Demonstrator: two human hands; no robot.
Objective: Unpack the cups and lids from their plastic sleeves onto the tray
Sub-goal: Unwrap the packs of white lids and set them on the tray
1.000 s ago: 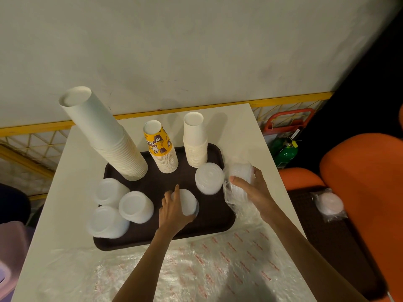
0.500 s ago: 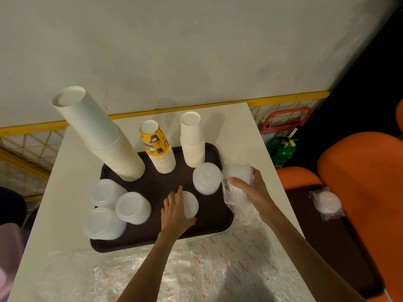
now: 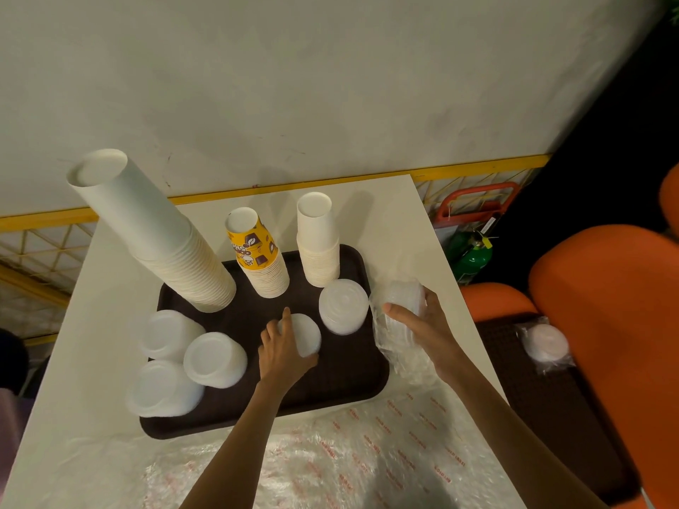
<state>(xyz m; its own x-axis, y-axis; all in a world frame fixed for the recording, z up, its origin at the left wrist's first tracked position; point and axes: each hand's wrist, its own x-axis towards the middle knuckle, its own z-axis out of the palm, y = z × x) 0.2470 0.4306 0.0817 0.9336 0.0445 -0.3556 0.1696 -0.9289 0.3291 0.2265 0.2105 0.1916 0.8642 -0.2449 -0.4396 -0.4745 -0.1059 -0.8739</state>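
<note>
A dark brown tray (image 3: 341,391) lies on the white table. On it stand a tall leaning stack of white cups (image 3: 158,233), a yellow printed cup stack (image 3: 259,255) and a shorter white cup stack (image 3: 318,240). Three lid stacks (image 3: 215,360) sit at the tray's left, another lid stack (image 3: 343,306) at its right. My left hand (image 3: 283,354) grips a small lid stack (image 3: 306,334) standing on the tray's middle. My right hand (image 3: 422,325) holds a plastic sleeve of lids (image 3: 398,297) just off the tray's right edge.
Crumpled empty plastic sleeves (image 3: 330,457) cover the table's near part. To the right are orange seats (image 3: 606,306), a dark side table with one more wrapped lid pack (image 3: 545,343), a green bottle (image 3: 472,257) and a red frame. A wall stands behind.
Both hands stay where they were; the left hand keeps its hold on the small lid stack on the tray. The view has shifted slightly.
</note>
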